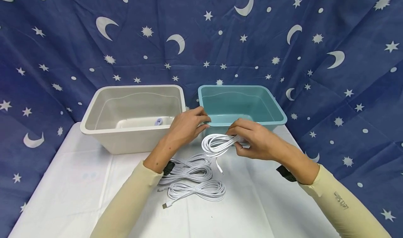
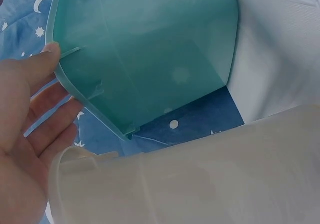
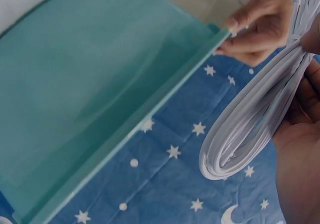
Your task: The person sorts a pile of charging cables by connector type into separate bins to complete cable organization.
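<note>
My right hand holds a coiled white USB cable in front of the teal bin. One thin end of the cable hangs below the coil, and in the right wrist view its loops stick out past the fingers. My left hand pinches the near left corner of the teal bin's rim. In the left wrist view the thumb lies against the rim, with the other fingers on its far side. More white USB cables lie coiled on the table below the hands.
A beige bin stands left of the teal one, partly behind my left forearm. Inside it lies a small pale coil. Both bins stand on a white cloth, backed by a blue curtain with moons and stars.
</note>
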`<state>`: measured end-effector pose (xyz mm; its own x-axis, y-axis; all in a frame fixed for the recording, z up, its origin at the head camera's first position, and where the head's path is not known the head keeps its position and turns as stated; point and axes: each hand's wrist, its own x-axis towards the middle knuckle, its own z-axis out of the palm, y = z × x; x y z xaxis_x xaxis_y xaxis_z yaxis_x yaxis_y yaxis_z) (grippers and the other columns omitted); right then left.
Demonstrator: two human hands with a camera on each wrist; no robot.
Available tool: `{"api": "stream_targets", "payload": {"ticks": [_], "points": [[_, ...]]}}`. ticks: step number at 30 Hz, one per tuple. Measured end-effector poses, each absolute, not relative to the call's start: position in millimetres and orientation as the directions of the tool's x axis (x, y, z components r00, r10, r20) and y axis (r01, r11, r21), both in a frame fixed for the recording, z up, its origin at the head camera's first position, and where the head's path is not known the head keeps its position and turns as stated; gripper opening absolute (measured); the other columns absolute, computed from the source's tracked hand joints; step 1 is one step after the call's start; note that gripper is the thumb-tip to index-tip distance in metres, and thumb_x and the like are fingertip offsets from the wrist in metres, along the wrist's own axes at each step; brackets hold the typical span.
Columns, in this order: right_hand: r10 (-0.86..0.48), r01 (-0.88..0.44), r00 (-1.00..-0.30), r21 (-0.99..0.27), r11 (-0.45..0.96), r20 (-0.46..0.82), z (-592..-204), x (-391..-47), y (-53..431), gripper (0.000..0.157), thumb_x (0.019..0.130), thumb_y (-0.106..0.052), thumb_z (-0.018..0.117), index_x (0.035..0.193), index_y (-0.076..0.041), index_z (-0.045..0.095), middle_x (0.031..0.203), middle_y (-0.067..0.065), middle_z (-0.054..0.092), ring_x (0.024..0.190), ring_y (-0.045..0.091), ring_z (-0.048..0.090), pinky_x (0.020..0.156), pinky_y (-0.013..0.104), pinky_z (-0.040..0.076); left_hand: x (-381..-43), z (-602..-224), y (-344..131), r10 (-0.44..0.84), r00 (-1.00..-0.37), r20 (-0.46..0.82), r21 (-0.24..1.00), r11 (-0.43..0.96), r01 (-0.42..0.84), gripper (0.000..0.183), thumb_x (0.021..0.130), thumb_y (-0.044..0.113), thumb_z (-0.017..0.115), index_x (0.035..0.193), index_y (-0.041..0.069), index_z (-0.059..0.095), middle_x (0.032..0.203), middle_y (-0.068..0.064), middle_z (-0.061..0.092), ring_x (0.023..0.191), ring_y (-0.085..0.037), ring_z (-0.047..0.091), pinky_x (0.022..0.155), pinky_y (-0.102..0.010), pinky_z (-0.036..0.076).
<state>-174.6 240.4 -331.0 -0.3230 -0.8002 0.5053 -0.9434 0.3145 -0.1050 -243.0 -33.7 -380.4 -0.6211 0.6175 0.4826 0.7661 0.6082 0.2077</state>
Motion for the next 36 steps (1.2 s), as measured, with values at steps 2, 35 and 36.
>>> {"api": "stream_targets", "payload": {"ticks": [2,35,36], "points": [[-0.791,-0.94,-0.333,-0.119,0.319,0.513,-327.5,-178.5,242.4,0.037,0.077,0.006,0.068,0.112,-0.004,0.072,0.11,0.004,0.068,0.092,0.014,0.06,0.075,0.021,0.047,-242.8,-381.3,-33.8,0.619,-0.622,0.48,0.207,0.609,0.766,0.02,0.099,0.028,0.078,0.117,0.019,0.082,0.114,0.005,0.066,0.097,-0.017,0.07,0.079,-0.035,0.056],[-0.629,-0.731,-0.682,-0.314,0.606,0.374,-319.0,-256.5,278.6,0.034,0.085,0.004,0.065,0.111,-0.013,0.078,0.097,-0.004,0.068,0.076,0.012,0.055,0.064,0.024,0.042,-242.9,-381.7,-32.0,0.604,-0.621,0.5,0.22,0.605,0.765,0.021,0.096,0.026,0.082,0.116,0.018,0.083,0.113,0.004,0.066,0.093,-0.017,0.069,0.076,-0.034,0.055],[-0.623,-0.723,-0.691,-0.315,0.615,0.366,-320.7,-258.0,279.3,0.033,0.085,0.003,0.065,0.111,-0.012,0.078,0.098,-0.004,0.068,0.077,0.012,0.056,0.065,0.025,0.043,-242.9,-382.2,-32.2,0.604,-0.623,0.497,0.222,0.605,0.764,0.021,0.096,0.026,0.081,0.116,0.018,0.083,0.113,0.004,0.066,0.093,-0.017,0.069,0.076,-0.034,0.055]]}}
